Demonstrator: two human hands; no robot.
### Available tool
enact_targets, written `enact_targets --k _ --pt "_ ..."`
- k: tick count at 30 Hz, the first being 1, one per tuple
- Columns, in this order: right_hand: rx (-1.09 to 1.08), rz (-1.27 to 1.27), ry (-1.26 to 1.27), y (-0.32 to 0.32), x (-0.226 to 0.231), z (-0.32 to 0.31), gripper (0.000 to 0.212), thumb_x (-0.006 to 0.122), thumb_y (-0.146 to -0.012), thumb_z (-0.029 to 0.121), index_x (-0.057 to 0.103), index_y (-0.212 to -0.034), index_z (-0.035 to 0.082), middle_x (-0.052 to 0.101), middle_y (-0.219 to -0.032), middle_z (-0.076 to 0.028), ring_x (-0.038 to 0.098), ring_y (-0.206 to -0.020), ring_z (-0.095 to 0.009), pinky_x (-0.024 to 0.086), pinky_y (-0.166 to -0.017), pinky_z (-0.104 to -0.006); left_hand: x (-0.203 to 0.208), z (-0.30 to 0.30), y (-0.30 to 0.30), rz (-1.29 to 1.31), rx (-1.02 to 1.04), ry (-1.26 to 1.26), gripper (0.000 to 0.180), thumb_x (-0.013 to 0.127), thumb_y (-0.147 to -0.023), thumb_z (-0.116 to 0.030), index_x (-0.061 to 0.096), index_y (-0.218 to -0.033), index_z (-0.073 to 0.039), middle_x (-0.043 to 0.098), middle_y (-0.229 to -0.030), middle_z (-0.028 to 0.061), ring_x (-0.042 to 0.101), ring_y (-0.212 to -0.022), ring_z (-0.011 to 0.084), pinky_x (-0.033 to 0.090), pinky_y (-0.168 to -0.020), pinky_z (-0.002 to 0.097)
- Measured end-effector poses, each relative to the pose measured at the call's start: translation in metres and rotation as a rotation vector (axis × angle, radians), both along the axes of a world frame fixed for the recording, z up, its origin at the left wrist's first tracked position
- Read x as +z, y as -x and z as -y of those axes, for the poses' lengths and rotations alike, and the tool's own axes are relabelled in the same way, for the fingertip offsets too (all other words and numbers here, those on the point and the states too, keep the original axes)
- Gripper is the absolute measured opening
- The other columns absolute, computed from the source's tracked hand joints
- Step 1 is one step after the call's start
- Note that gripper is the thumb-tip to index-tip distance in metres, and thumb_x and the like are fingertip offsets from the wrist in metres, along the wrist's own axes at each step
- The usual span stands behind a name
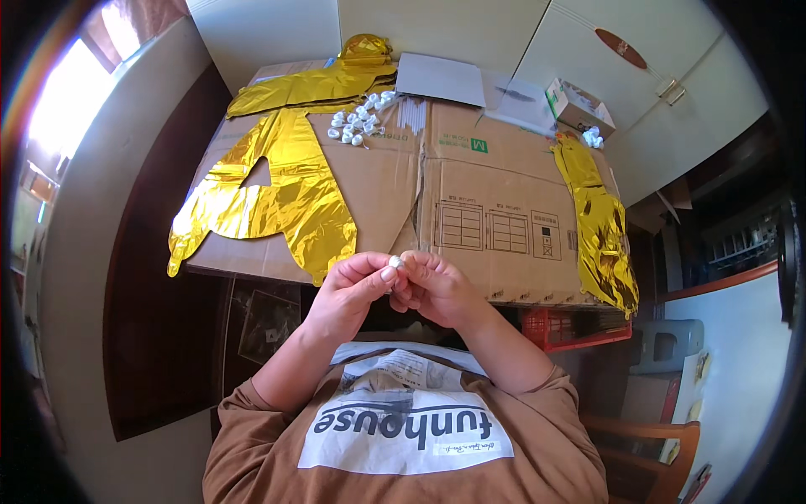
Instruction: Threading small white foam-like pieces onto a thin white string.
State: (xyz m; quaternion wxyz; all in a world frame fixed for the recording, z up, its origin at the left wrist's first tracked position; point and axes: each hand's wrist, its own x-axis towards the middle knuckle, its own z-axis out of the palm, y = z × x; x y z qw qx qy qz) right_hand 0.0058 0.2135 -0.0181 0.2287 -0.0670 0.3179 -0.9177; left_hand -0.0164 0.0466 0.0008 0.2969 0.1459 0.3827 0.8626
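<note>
Close to my chest, at the front edge of the cardboard-covered table, both hands meet around a small white roll (397,262), perhaps of ribbon. My left hand (357,287) pinches it between thumb and fingers. From the other side, the closed fingers of my right hand (437,287) grip it too, hiding part of it. Several similar small white rolls (357,124) lie in a loose pile farther back. Left of my hands, a flat gold foil balloon (294,176) shaped like the letter A is spread out, one leg reaching toward my left hand.
More gold foil (311,88) lies at the back left, and a long gold foil balloon (600,227) along the right edge. White sticks (411,115), a flat white sheet (441,80) and a small open box (581,105) sit behind. Below the table stands a red crate (571,329).
</note>
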Motion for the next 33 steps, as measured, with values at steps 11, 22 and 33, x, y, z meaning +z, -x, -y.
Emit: enact_targets --k 11,22,33 --pt "-0.472 -0.485 -0.933 -0.018 0.035 0.005 0.013 0.057 -0.092 0.013 0.062 -0.092 0.001 0.059 -0.074 -0.005 0.057 -0.064 -0.014 0.047 -0.057 -0.0278 0.003 -0.005 -0.009 -0.793 0.501 0.624 0.018 0.06 -0.09 -0.007 0.066 -0.107 -0.003 0.054 -0.072 0.0028 0.055 -0.068 0.0154 0.041 -0.065 0.0282" --pt "-0.316 -0.895 -1.179 0.002 0.058 -0.035 0.007 0.068 -0.076 0.002 0.062 -0.08 0.003 0.058 -0.07 -0.007 0.057 -0.059 -0.02 0.045 -0.052 -0.0295 -0.008 0.01 -0.011 -0.548 0.137 0.512 0.009 0.061 -0.09 -0.008 0.066 -0.093 -0.002 0.056 -0.077 0.0035 0.052 -0.07 0.0114 0.04 -0.064 0.0256" --pt "-0.009 -0.555 -0.64 -0.002 0.031 -0.036 0.021 0.076 -0.073 0.001 0.063 -0.089 0.003 0.063 -0.083 -0.005 0.062 -0.076 -0.014 0.049 -0.067 -0.0258 -0.002 0.015 -0.005 -0.457 -0.131 0.338 0.01 0.061 -0.09 -0.009 0.065 -0.09 0.0 0.055 -0.084 0.004 0.051 -0.079 0.0118 0.039 -0.072 0.0251"
